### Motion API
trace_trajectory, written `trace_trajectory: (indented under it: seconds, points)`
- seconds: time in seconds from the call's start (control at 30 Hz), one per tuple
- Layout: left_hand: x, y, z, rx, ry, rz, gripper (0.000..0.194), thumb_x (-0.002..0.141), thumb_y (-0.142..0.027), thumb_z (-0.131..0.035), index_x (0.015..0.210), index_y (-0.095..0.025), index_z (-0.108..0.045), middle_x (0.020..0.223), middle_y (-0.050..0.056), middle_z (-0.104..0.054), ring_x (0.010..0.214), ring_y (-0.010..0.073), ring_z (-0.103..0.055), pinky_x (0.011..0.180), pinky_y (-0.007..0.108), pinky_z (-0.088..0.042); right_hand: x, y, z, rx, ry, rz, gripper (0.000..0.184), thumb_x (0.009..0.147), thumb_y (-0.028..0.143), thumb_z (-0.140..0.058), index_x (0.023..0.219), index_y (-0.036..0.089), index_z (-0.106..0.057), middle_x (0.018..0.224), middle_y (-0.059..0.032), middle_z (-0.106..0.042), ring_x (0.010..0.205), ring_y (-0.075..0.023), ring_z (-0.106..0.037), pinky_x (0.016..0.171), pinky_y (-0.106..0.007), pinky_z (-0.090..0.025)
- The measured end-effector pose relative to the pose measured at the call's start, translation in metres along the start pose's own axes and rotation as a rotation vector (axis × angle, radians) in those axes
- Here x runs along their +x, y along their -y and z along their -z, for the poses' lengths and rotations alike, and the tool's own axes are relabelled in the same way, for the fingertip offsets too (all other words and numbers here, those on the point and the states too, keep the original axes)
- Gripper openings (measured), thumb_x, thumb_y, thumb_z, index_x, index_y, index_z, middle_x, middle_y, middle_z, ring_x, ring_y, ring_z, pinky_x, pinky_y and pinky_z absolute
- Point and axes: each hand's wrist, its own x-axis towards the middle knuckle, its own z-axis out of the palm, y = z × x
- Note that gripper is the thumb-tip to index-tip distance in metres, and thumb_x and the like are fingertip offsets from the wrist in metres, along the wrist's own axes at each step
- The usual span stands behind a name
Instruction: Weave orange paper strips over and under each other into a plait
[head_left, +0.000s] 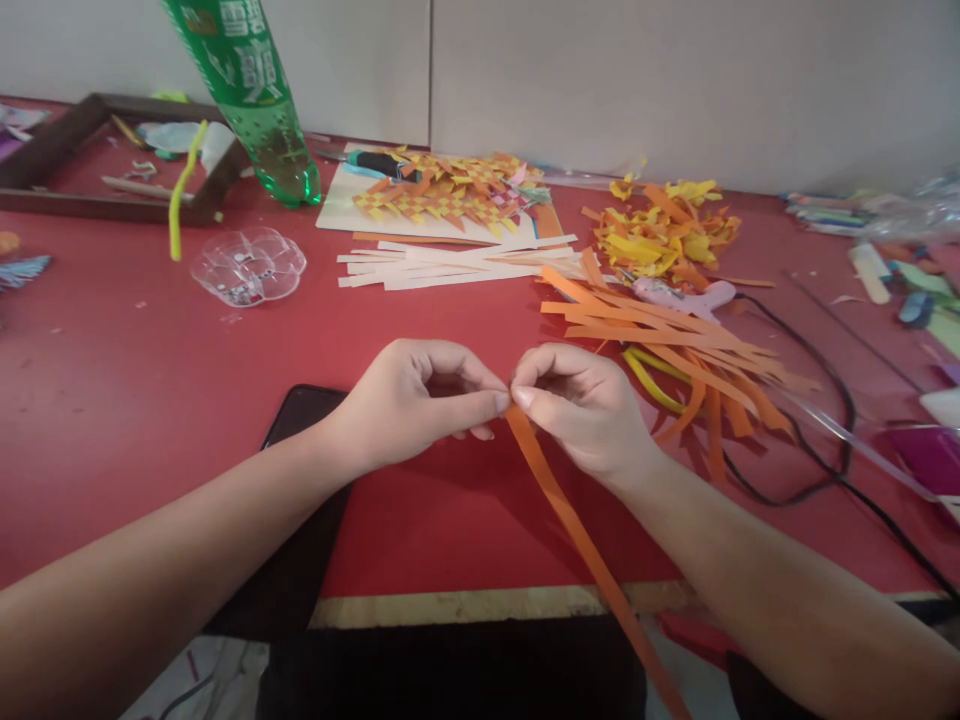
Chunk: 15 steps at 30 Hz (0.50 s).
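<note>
Over the red table, my left hand (431, 400) and my right hand (581, 405) meet, thumb and fingers pinched together on each. Between them they grip the upper end of a long orange paper strip (566, 510). The strip hangs down past the table's front edge toward my lap. Its gripped tip is mostly hidden by the fingertips. Just beyond my right hand lies a pile of loose orange paper strips (660, 340). A dark phone-like slab (300, 410) lies partly under my left forearm.
White strips (457, 262) lie behind my hands, near woven orange-yellow pieces (435, 200) and crumpled scraps (667, 235). A pink glue gun (682, 297) trails a black cord on the right. Leftward stand a green bottle (259, 110), a clear flower-shaped dish (251, 265) and a wooden frame (90, 203).
</note>
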Motion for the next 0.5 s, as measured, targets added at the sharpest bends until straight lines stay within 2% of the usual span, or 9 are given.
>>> trace_trajectory:
  seconds: [0.3, 0.5]
  points:
    - [0.0006, 0.001, 0.0026, 0.004, -0.054, -0.034, 0.013, 0.078, -0.026, -0.078, 0.081, -0.016, -0.071, 0.066, 0.0, -0.072, 0.06, 0.0114, -0.068, 0.058, 0.019, -0.053, -0.0011, -0.0015, 0.0016, 0.021, 0.005, -0.02, 0.009, 0.071, 0.017, -0.066, 0.065, 0.019, -0.06, 0.06, 0.0035, -0.056, 0.052, -0.0086, -0.044, 0.048, -0.024, -0.035]
    - [0.0052, 0.0001, 0.0021, -0.061, -0.213, -0.064, 0.017, 0.083, -0.03, -0.073, 0.078, -0.015, -0.067, 0.062, -0.001, -0.069, 0.054, 0.0096, -0.065, 0.049, 0.016, -0.049, 0.0001, 0.0, 0.0003, 0.056, 0.01, -0.059, 0.009, 0.069, 0.013, -0.062, 0.063, 0.018, -0.058, 0.056, 0.0058, -0.051, 0.048, -0.0063, -0.039, 0.045, -0.022, -0.028]
